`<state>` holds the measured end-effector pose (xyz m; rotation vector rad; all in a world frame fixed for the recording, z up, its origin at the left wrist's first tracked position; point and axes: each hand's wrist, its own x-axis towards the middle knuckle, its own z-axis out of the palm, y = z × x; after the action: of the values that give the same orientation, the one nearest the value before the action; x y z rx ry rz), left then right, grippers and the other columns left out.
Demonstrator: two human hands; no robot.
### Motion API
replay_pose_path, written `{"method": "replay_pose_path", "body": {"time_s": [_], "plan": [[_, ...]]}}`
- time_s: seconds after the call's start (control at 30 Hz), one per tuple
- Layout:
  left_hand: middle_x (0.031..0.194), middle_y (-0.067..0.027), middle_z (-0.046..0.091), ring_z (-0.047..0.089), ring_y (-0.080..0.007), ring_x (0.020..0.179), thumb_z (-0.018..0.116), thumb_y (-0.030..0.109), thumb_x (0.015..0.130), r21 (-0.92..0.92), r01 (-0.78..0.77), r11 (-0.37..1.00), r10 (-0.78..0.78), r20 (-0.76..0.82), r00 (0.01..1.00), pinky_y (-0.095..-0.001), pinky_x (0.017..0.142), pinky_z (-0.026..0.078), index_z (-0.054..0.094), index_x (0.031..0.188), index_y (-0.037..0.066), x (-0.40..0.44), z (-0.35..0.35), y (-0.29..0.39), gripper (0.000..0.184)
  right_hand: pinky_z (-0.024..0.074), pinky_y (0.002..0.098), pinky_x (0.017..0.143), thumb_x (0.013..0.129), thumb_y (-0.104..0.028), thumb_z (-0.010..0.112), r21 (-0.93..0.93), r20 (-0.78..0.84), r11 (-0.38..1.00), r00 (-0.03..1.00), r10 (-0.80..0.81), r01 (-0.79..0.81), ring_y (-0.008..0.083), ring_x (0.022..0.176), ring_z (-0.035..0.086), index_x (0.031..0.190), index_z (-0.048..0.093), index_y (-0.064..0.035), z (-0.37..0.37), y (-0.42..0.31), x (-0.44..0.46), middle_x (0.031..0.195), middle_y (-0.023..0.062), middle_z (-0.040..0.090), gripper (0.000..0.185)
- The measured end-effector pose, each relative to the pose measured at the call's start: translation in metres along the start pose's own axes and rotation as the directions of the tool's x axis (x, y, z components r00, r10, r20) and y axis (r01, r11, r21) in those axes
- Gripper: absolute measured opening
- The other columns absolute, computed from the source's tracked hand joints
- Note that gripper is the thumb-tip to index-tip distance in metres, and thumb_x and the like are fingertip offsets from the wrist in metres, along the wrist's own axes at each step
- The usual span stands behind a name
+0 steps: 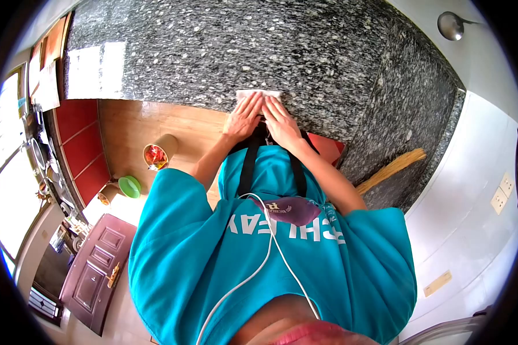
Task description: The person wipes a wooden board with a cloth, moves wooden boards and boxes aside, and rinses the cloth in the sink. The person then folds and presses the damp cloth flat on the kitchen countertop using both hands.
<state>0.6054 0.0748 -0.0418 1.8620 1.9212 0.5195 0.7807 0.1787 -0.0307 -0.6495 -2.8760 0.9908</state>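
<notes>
A folded white cloth [259, 94] lies near the front edge of the speckled dark stone countertop [230, 52]. My left hand [244, 118] rests on its left part, fingers stretched out and pointing away from me. On its right part lies my right hand [280, 121], fingers also extended. The fingertips of both hands nearly meet on the cloth and press it flat against the stone. Part of the cloth is hidden under the fingers.
A straw broom [392, 170] lies on the counter at the right. Below the counter's left side stand a bin [166, 145] with red wrappers and a green basin [129, 187]. A ladle [450, 26] hangs at the upper right. Red cabinets [83, 146] stand left.
</notes>
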Motion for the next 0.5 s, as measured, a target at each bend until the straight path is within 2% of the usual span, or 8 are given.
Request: {"method": "replay_pose_path", "body": {"time_s": [0.1, 0.2, 0.37, 0.43, 0.5], "plan": [[0.162, -0.0188, 0.029, 0.024, -0.0363, 0.151, 0.057, 0.024, 0.095, 0.022, 0.125, 0.992, -0.123, -0.051, 0.991, -0.0478, 0.122, 0.024, 0.033, 0.153, -0.002, -0.029, -0.006, -0.013, 0.068, 0.0281, 0.0418, 0.122, 0.093, -0.016, 0.058, 0.021, -0.091, 0.996, 0.992, -0.088, 0.09, 0.0318, 0.147, 0.034, 0.14, 0.052, 0.003, 0.026, -0.02, 0.027, 0.154, 0.0189, 0.042, 0.051], [0.163, -0.0209, 0.026, 0.021, -0.0371, 0.152, 0.056, 0.027, 0.096, 0.108, 0.157, 0.982, -0.157, -0.012, 0.988, -0.0499, 0.123, 0.022, 0.03, 0.154, -0.003, -0.032, -0.002, -0.015, 0.07, 0.0293, 0.0404, 0.122, 0.092, -0.015, 0.057, -0.024, -0.146, 0.997, 0.986, -0.076, 0.074, 0.0302, 0.146, 0.037, 0.135, 0.057, 0.0029, 0.034, -0.028, 0.03, 0.152, 0.0175, 0.046, 0.046], [0.162, -0.0208, 0.027, 0.022, -0.0369, 0.152, 0.059, 0.027, 0.094, 0.081, 0.021, 0.997, -0.023, 0.033, 0.999, -0.0496, 0.122, 0.022, 0.033, 0.153, -0.003, -0.003, 0.003, 0.0, 0.071, 0.0327, 0.0397, 0.12, 0.092, -0.015, 0.059, -0.083, -0.22, 0.996, 0.976, -0.001, -0.018, 0.0287, 0.143, 0.041, 0.134, 0.058, 0.0003, 0.018, -0.011, 0.007, 0.15, 0.0157, 0.048, 0.045], [0.162, -0.0199, 0.028, 0.024, -0.0365, 0.152, 0.059, 0.026, 0.093, 0.045, -0.048, 0.998, 0.046, 0.048, 0.998, -0.0492, 0.122, 0.023, 0.035, 0.152, -0.003, 0.018, 0.01, 0.011, 0.07, 0.0344, 0.0403, 0.119, 0.092, -0.015, 0.059, 0.049, -0.264, 0.994, 0.959, 0.104, -0.095, 0.0295, 0.143, 0.042, 0.136, 0.057, 0.0002, 0.011, 0.003, -0.008, 0.15, 0.0154, 0.049, 0.046], [0.162, -0.0181, 0.029, 0.024, -0.036, 0.152, 0.059, 0.026, 0.093, 0.06, -0.096, 0.994, 0.093, 0.061, 0.994, -0.0473, 0.122, 0.024, 0.035, 0.152, -0.003, 0.04, 0.017, 0.026, 0.07, 0.0351, 0.0411, 0.118, 0.093, -0.014, 0.059, 0.027, -0.283, 0.992, 0.951, 0.125, -0.123, 0.0296, 0.143, 0.041, 0.139, 0.054, -0.0003, -0.001, 0.021, -0.021, 0.15, 0.0145, 0.048, 0.048]]}}
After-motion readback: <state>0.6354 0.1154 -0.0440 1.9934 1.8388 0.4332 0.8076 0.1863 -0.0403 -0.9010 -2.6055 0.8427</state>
